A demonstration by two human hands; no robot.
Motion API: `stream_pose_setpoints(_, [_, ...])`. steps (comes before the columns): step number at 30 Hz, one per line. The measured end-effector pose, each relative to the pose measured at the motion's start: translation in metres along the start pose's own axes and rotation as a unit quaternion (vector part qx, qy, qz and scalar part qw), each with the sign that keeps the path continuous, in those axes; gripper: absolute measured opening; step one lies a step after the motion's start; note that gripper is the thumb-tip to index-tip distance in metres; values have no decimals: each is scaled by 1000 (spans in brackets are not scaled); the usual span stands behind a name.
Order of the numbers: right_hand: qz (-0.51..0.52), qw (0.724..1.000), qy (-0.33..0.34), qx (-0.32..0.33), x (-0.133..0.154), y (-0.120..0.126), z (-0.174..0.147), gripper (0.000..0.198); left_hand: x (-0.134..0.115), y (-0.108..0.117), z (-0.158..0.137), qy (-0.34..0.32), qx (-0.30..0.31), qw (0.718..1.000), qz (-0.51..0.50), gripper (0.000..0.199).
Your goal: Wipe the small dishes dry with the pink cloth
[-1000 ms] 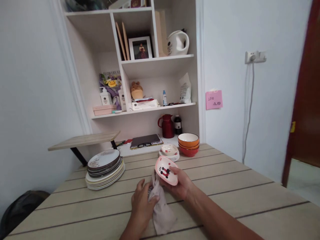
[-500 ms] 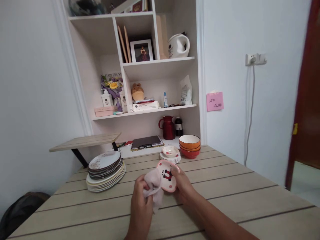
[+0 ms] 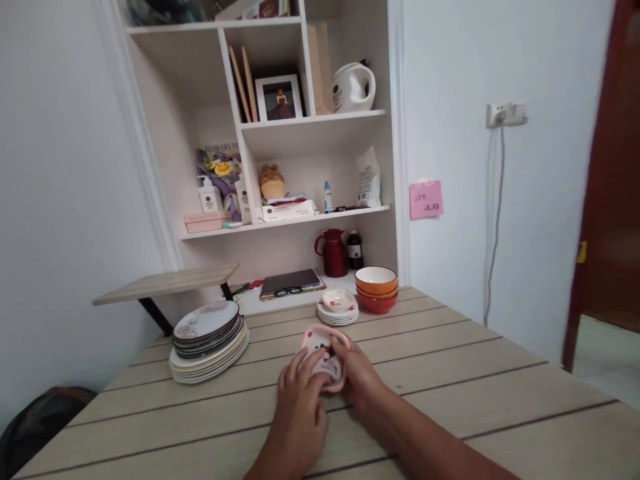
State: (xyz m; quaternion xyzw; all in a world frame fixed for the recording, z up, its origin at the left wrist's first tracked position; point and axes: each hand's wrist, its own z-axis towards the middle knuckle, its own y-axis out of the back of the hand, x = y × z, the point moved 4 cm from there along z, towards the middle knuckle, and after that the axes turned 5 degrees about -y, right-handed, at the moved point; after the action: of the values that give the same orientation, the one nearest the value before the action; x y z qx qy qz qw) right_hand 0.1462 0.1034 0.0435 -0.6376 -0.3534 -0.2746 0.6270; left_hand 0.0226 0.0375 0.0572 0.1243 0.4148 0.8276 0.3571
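My right hand [image 3: 361, 375] grips a small pink-rimmed dish [image 3: 315, 338] by its right edge, thumb over the inside. The dish is white within, with red spots and a dark and red drawing, and it is tilted towards me above the table. Over its lower left side lies my left hand [image 3: 299, 408], pressing a pale pinkish cloth [image 3: 331, 368] against the inner surface. Most of the cloth is hidden beneath the fingers.
A tall stack of plates [image 3: 209, 343] stands to the left. Further back are small plates with a little bowl [image 3: 338, 300] on top, and stacked orange and red bowls [image 3: 377, 291]. Behind the table [image 3: 450, 373] rises a shelf unit [image 3: 320, 122]; a red jug [image 3: 335, 253] stands in it.
My left hand has brought the cloth from beside the dish onto its inside. The dish has shifted slightly left and down in my right hand's hold.
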Motion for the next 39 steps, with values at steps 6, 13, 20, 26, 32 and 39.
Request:
stream_pose_setpoints(6, [-28,999,-35,17,0,-1,-3,31,4,-10,2,-54,28,994,85,39])
stream_pose_setpoints(13, [53,978,-165,117,-9,-8,-18,33,0,-8,1,-119,-27,970,209,25])
stream_pose_setpoints(20, [133,965,-109,199,4,-21,-27,70,-4,-5,-5,-67,-126,969,203,33])
stream_pose_setpoints(26, [84,976,-78,187,0,-26,-33,79,-9,1,-3,-43,-163,972,166,31])
stream_pose_setpoints(32, [16,989,-36,143,8,-27,-34,69,-15,7,-1,-62,-175,969,164,27])
stream_pose_setpoints(39, [-85,970,-126,191,23,-7,-17,52,-12,-8,-5,-101,-52,982,149,59])
